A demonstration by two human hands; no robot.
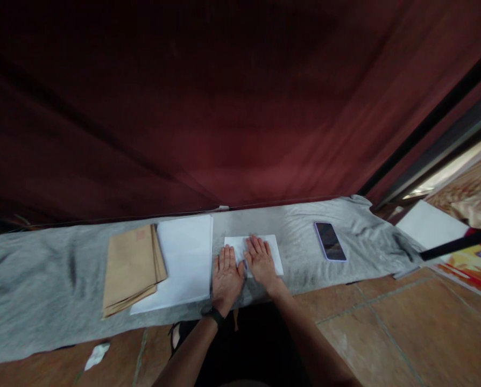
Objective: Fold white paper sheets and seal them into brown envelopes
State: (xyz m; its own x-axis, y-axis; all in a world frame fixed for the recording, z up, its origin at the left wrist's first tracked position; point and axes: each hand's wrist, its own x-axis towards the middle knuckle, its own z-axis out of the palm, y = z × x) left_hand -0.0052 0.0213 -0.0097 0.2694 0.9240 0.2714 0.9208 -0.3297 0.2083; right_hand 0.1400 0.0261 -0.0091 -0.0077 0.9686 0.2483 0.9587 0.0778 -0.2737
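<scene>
A small white folded sheet of paper lies on the grey cloth in front of me. Across its left end rests my left hand, palm down, fingers stretched out flat. My right hand presses flat on the middle of the paper, fingers slightly spread. The thumbs lie close to each other, and both hands cover part of the sheet. Just left of my left hand is a stack of larger white paper. Several brown paper envelopes overlap that stack's left side.
A phone lies to the right on the grey cloth. Dark red fabric hangs behind. Tiled floor runs along the near edge, with a crumpled white scrap at left. A white box-like object stands at far right.
</scene>
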